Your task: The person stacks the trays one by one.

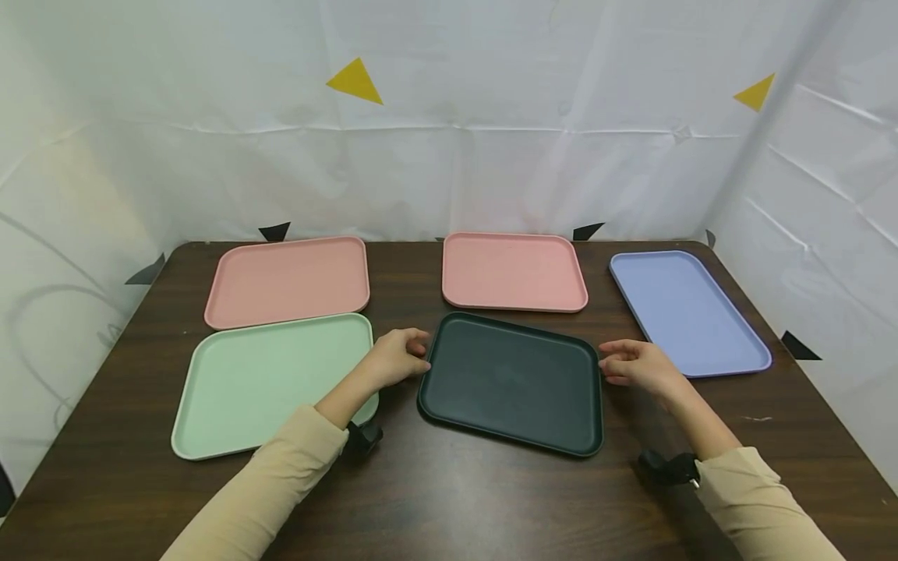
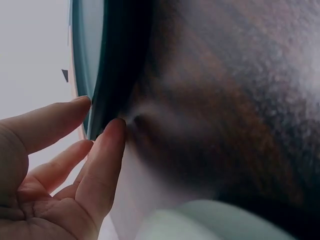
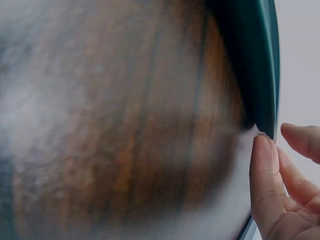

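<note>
Both hands flank the dark green tray (image 1: 512,382) lying mid-table, left hand (image 1: 396,357) and right hand (image 1: 634,365) fingertips loosely touching its short rims — looks light, rigid, slick, best pinched there.

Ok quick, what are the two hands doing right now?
Left hand: fingertips touch the left rim of the dark green rectangular plastic tray, no full grip.
Right hand: fingertips at the tray's right rim, relaxed, holding nothing.
</note>
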The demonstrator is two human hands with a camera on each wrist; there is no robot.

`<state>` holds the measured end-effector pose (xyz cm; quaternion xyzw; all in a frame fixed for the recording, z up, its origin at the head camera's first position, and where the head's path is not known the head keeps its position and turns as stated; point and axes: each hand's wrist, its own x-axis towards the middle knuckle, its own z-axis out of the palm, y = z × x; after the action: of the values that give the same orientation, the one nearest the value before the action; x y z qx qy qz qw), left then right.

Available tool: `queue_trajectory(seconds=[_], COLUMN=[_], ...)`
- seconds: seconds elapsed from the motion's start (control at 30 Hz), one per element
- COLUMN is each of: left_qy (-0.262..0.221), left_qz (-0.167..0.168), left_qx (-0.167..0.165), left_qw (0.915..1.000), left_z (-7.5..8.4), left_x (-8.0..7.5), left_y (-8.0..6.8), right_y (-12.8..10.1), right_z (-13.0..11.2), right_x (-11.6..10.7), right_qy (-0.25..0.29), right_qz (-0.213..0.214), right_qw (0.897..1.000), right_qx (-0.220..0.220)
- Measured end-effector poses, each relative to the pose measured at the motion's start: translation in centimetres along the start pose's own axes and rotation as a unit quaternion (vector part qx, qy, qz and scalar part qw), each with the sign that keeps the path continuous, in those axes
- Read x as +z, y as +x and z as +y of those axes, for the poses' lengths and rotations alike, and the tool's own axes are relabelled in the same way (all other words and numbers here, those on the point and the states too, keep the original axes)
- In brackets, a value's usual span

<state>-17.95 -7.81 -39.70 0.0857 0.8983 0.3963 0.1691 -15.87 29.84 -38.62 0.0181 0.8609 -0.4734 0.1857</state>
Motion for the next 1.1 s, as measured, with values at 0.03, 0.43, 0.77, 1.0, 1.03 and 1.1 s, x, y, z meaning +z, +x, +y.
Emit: queue_trajectory(seconds=[0.03,0.43,0.77,1.0,1.03,1.1], left_qy=[-0.001,-0.089,-0.140,-0.148,-0.150,-0.153], left_qz=[-0.002,-0.021,-0.020,-0.012,-0.013,-0.012], left_qx=[0.003,-0.021,-0.055,-0.066,-0.067,-0.069], left_qw=[1.0000,0.9956,0.9884,0.9868,0.9864,0.9857], left_z=[0.0,0.3,0.6,0.8,0.8,0.8], left_x=[0.1,0.6,0.9,1.0,1.0,1.0], left_y=[0.0,0.1,0.3,0.2,0.1,0.1], right_y=[0.0,-0.2,-0.8,-0.9,-0.9,-0.9], right_z=[0.1,0.2,-0.6,-0.7,-0.7,-0.7], right_x=[0.0,0.6,1.6,2.0,2.0,2.0], right_qy=[0.001,0.016,0.008,0.004,0.005,0.006], right_qz=[-0.002,-0.006,0.006,0.024,0.027,0.032], right_qw=[1.000,1.000,0.999,0.999,0.999,0.999], right_qx=[0.002,0.019,0.034,0.033,0.033,0.034])
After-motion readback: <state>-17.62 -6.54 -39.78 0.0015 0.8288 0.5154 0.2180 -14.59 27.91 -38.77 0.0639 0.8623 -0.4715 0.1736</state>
